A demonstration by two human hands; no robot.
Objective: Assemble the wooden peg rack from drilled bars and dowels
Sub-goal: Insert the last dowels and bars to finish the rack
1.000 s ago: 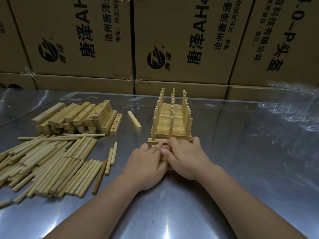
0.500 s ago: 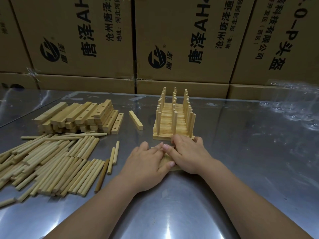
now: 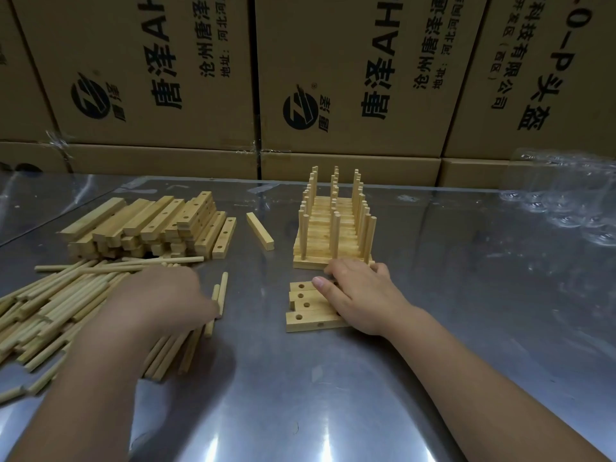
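R hand (image 3: 361, 296), fingers flat, pins pale drilled wooden bars (image 3: 310, 321), holes up. L hand (image 3: 166, 301) on pale round dowels (image 3: 50, 315), grip unclear; take one.

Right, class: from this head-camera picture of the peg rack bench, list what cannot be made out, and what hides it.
- Head view: left hand, fingers blurred and behind its back; any dowel held is unclear.
- Head view: drilled bars, right ends covered by the right hand.
- Head view: dowel pile, cut off by the left edge.
- Head view: finished rack, far rows behind its near pegs.
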